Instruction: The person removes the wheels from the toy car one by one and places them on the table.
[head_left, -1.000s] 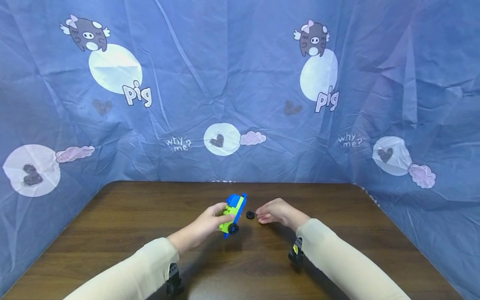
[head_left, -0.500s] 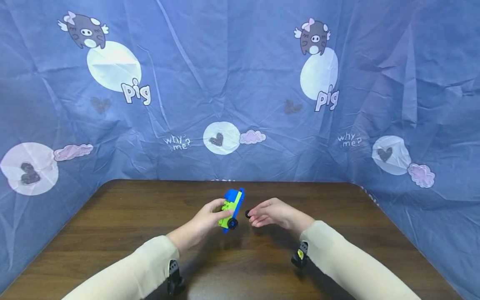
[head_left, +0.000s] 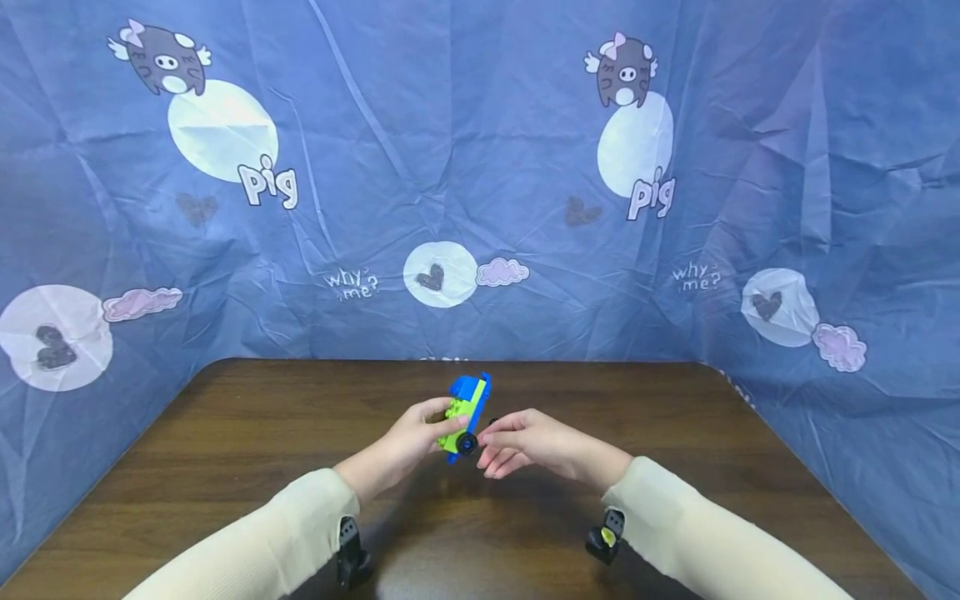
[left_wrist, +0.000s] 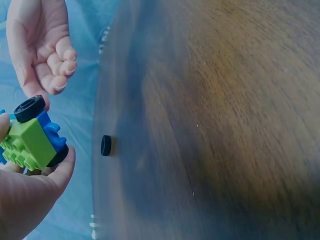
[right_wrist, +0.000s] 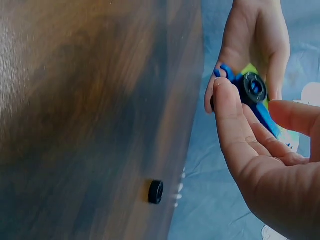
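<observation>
My left hand (head_left: 416,435) grips a toy car of green and blue bricks (head_left: 467,398) just above the brown table (head_left: 262,433), tilted nose up. A black wheel (head_left: 467,443) sits on the car's near end. My right hand (head_left: 528,443) has come up to the car from the right, and its thumb touches that wheel (right_wrist: 253,88) while the other fingers stay loosely bent (left_wrist: 62,67). A loose black wheel (left_wrist: 105,145) stands on edge on the table behind the car (left_wrist: 30,142); it also shows in the right wrist view (right_wrist: 155,192).
A blue cloth with cartoon pigs (head_left: 480,167) walls the table at the back and on both sides. Bare wood lies to the left, right and front of the hands. Small black wrist cameras (head_left: 348,554) hang under both sleeves.
My right hand left the loose wheel on the table and moved left to the car's mounted wheel. The left hand and the car stayed nearly still.
</observation>
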